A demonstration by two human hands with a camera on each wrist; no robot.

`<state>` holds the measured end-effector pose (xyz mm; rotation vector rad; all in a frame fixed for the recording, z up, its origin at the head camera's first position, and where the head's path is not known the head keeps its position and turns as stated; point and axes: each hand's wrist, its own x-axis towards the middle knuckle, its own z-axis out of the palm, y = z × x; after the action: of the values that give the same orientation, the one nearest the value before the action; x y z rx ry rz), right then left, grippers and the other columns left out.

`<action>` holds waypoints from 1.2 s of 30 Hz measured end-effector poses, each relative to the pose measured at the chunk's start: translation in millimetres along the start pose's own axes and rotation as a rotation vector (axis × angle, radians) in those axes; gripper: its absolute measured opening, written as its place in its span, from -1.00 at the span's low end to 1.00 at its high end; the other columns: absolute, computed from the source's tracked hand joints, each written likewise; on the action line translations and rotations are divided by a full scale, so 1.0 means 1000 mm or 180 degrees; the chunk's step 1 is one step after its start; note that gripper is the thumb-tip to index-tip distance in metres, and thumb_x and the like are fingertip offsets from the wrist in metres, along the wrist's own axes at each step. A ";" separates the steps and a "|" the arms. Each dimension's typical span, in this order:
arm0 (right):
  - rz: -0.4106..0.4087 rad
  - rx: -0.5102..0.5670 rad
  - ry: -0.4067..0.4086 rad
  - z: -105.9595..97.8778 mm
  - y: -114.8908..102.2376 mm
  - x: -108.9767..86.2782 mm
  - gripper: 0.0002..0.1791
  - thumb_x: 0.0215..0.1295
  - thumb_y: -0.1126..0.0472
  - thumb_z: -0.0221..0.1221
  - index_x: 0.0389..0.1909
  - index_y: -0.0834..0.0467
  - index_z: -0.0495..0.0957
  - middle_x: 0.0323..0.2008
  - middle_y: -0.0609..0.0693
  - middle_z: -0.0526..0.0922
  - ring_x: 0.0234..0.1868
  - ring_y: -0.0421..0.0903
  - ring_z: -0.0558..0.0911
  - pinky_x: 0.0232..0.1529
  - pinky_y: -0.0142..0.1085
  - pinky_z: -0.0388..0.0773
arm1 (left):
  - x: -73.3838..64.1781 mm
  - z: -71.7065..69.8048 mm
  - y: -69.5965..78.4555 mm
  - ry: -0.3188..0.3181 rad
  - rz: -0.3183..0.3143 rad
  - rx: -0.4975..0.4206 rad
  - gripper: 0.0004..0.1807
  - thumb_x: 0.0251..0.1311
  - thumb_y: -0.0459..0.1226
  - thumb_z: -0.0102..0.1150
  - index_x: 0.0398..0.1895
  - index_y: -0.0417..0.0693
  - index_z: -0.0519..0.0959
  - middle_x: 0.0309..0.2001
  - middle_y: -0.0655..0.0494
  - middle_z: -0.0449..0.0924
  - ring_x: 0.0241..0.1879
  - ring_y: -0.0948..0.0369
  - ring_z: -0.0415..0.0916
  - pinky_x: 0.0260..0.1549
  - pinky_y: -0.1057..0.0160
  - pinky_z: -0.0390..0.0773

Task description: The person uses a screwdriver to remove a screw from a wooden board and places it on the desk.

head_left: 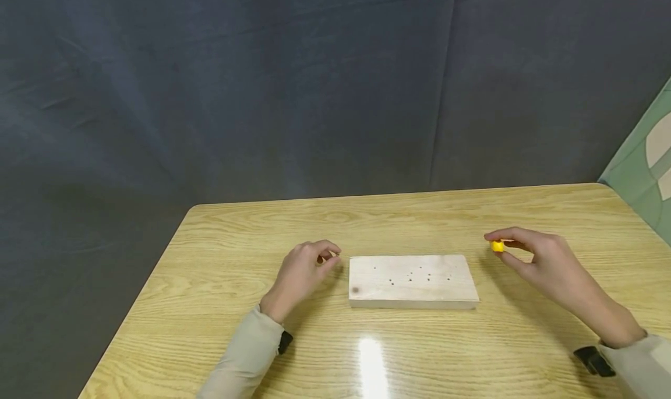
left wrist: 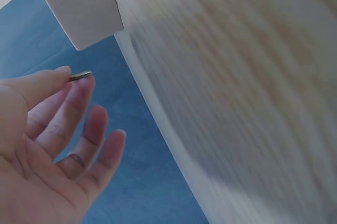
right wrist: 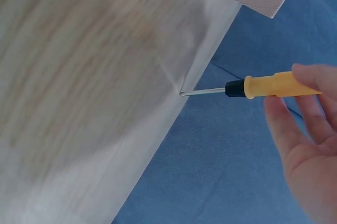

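Between the thumb and fingertip of my left hand (head_left: pixel 304 274) is a small screw (left wrist: pixel 81 75), pinched just left of the wooden block; in the head view it is barely visible. My right hand (head_left: pixel 550 271) grips a screwdriver by its yellow handle (right wrist: pixel 274 84), to the right of the block. Its thin metal shaft (right wrist: pixel 205 92) points down with the tip close to the tabletop; whether it touches I cannot tell. The pale wooden block (head_left: pixel 414 288) lies flat between both hands, with several small dark holes in its top and a knot near its front left corner.
The wood-grain table (head_left: pixel 251 230) reaches back to a dark cloth curtain (head_left: pixel 314 96). A green patterned panel (head_left: pixel 642 160) stands beyond the table's right edge. Bright glare lies on the tabletop in front of the block.
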<state>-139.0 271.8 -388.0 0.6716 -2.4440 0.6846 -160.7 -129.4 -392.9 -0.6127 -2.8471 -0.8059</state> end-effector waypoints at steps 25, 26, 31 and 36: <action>-0.0255 0.0149 -0.0698 0.014 0.020 -0.015 -0.44 -0.37 0.52 0.54 -0.33 -0.11 0.70 -0.24 -0.24 0.63 -0.16 -0.42 0.52 -0.23 -0.73 0.41 | 0.004 -0.003 -0.012 -0.0336 -0.0521 -0.0010 -0.87 0.26 -0.23 0.31 -0.17 -0.03 0.72 -0.33 0.10 0.76 -0.39 0.25 0.64 -0.42 0.29 0.61; -0.0254 0.0127 -0.0721 0.014 0.020 -0.015 -0.43 -0.37 0.51 0.54 -0.33 -0.12 0.70 -0.24 -0.25 0.63 -0.14 -0.39 0.53 -0.18 -0.76 0.39 | 0.005 -0.003 -0.012 -0.0346 -0.0525 -0.0013 -0.87 0.27 -0.23 0.31 -0.18 -0.02 0.72 -0.33 0.10 0.76 -0.39 0.25 0.64 -0.42 0.29 0.61; -0.0302 -0.0016 -0.0801 0.012 0.021 -0.017 -0.44 -0.35 0.45 0.57 -0.34 -0.18 0.69 -0.22 -0.28 0.62 -0.09 -0.26 0.59 -0.12 -0.78 0.39 | 0.006 -0.003 -0.014 -0.0389 -0.0548 -0.0056 -0.91 0.27 -0.23 0.30 -0.23 0.00 0.72 -0.36 0.12 0.75 -0.44 0.29 0.61 -0.46 0.32 0.57; -0.0275 -0.0009 -0.0882 0.010 0.020 -0.018 -0.47 -0.32 0.43 0.57 -0.33 -0.16 0.69 -0.20 -0.21 0.66 -0.13 -0.33 0.59 -0.29 -0.58 0.55 | 0.007 -0.003 -0.016 -0.0407 -0.0598 -0.0059 -0.93 0.27 -0.22 0.30 -0.27 0.01 0.73 -0.39 0.16 0.73 -0.47 0.31 0.57 -0.50 0.32 0.53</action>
<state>-140.9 286.9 -412.6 0.9188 -2.6460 0.5869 -173.7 -140.9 -396.2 -0.4174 -3.0528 -0.8501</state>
